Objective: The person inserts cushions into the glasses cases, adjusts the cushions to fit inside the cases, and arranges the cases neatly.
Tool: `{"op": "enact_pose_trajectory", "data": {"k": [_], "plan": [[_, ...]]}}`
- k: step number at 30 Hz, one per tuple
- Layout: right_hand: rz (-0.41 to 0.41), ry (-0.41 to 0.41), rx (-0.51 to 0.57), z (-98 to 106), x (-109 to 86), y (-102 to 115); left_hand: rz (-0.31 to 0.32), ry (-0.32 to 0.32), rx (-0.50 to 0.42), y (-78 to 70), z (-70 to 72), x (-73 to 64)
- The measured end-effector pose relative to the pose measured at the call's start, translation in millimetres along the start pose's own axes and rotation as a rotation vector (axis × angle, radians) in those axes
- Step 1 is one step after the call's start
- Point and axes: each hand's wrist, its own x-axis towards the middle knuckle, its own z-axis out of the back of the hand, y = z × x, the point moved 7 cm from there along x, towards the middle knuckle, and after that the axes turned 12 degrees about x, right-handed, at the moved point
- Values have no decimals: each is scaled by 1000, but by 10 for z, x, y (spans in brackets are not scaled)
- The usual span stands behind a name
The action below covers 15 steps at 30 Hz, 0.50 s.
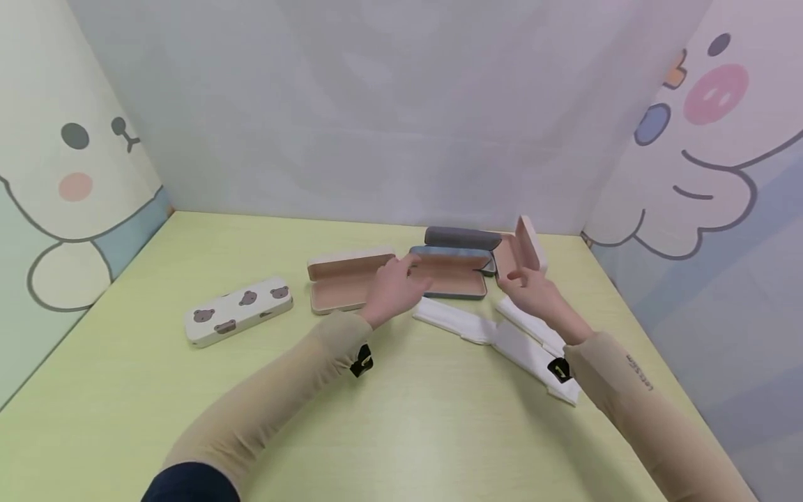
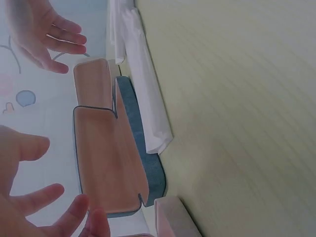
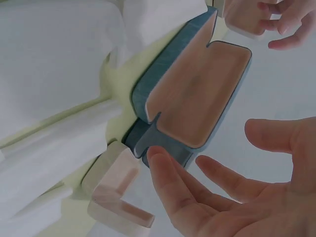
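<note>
In the head view my left hand (image 1: 394, 291) hovers beside an open blue glasses case (image 1: 447, 284) with a tan lining; part of an open pale glasses case (image 1: 339, 293) lies behind the hand. My right hand (image 1: 532, 291) hangs over the front of another open pale case (image 1: 532, 245). Both wrist views show loosely spread fingers with nothing held. Behind the blue case stands an open dark grey case (image 1: 463, 238). Several folded white cloth-like pieces (image 1: 453, 318) lie in front of the cases and below my right hand.
A shut white glasses case with bear prints (image 1: 241, 310) lies apart on the left of the pale yellow table (image 1: 401, 432). A plain light curtain-like wall (image 1: 376, 111) stands along the back edge, with cartoon-printed panels (image 1: 702, 181) at both sides.
</note>
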Motion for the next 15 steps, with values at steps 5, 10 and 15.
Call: {"op": "enact_pose_trajectory", "data": {"k": [5, 10, 15], "plan": [[5, -11, -40, -85, -9, -113, -29, 47, 119, -67, -160, 28], [7, 3, -74, -189, -10, -202, -47, 85, 199, -75, -318, 70], [17, 13, -108, -295, 3, -275, -59, 114, 219, -62, -434, 88]]}}
